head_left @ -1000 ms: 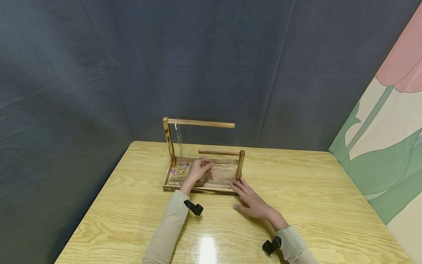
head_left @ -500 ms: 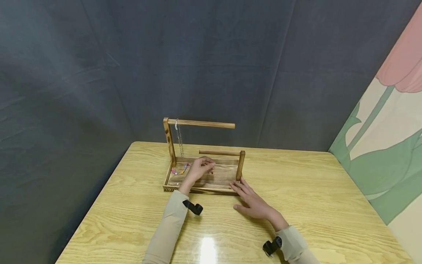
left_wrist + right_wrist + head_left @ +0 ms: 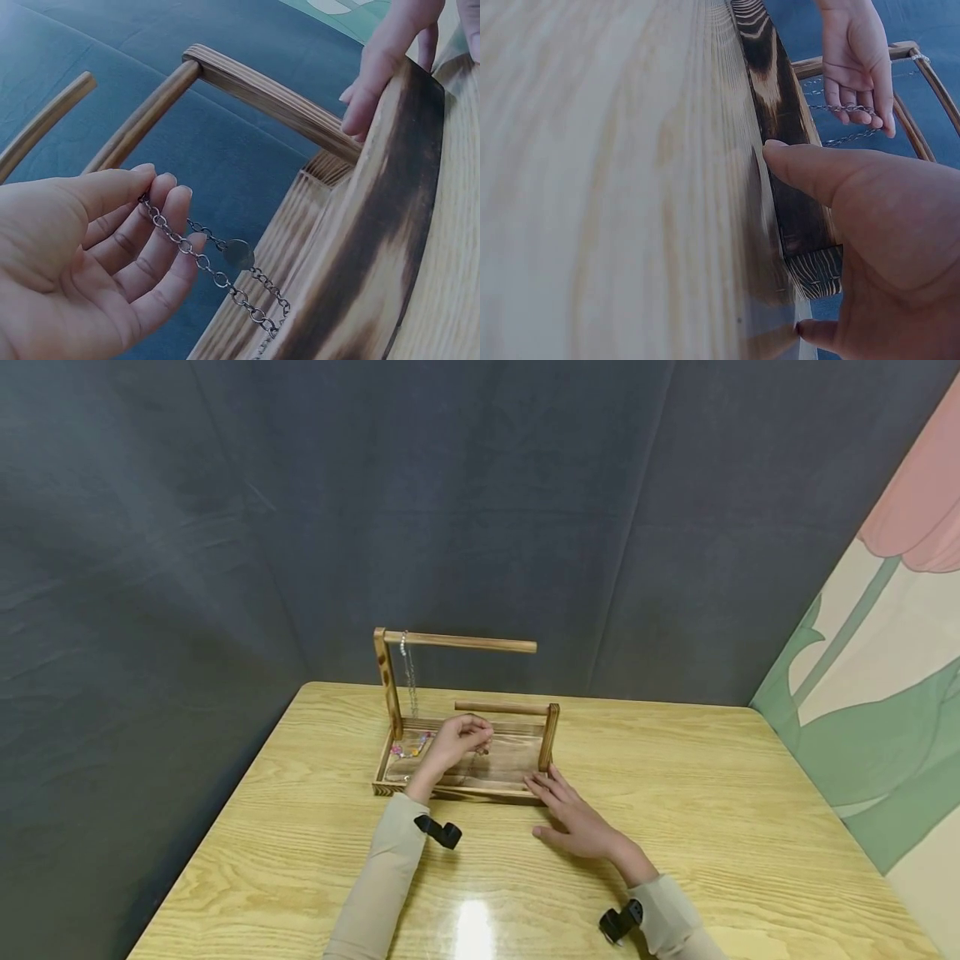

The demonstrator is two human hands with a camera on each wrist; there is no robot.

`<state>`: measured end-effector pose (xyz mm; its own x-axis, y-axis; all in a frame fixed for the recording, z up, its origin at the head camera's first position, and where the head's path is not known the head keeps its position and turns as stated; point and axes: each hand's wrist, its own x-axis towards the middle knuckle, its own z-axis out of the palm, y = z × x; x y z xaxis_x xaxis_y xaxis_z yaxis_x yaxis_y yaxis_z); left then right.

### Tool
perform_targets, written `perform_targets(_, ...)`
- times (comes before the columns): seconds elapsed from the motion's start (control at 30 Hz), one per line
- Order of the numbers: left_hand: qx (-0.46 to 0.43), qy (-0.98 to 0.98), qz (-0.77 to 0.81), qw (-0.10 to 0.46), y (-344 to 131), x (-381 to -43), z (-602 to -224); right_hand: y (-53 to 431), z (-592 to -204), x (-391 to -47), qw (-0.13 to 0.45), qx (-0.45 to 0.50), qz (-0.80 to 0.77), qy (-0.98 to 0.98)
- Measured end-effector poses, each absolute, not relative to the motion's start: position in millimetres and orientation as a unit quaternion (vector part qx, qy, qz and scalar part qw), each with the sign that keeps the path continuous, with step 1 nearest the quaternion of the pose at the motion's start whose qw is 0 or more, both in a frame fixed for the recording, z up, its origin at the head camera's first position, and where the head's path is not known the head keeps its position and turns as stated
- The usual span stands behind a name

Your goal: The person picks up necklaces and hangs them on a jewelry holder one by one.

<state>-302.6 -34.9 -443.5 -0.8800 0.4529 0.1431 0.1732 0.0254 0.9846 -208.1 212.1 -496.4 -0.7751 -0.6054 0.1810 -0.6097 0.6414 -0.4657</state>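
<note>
My left hand (image 3: 452,745) is over the tray of a wooden jewelry stand (image 3: 517,762). In the left wrist view its thumb and forefinger pinch a metal chain (image 3: 201,260), the other fingers loosely curled. A small round disc (image 3: 239,254) sits on the chain, whose lower loop drops toward the tray and partly out of sight behind the rim. My right hand (image 3: 576,820) lies at the stand's front right corner with fingers spread, fingertips at the rim. In the right wrist view its thumb (image 3: 795,161) touches the scorched outer side.
From the upper bar (image 3: 472,642) hangs a silvery chain (image 3: 409,672) near the left post. The lower bar (image 3: 501,707) extends left from the right post (image 3: 550,735). A colorful beaded strand (image 3: 415,749) lies at the tray's left. Behind the wooden table (image 3: 675,793) hangs a dark curtain (image 3: 465,510).
My left hand has edged slightly to the right, still pinching the chain. The right hand stays at the corner of the stand.
</note>
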Motion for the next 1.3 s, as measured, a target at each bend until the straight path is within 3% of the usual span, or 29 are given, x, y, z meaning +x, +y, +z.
perform_targets(1.3, 0.270, 0.700, 0.652, 0.113, -41, -290, -420, 213, -499, -209, 0.006, 0.331, 0.267, -0.905)
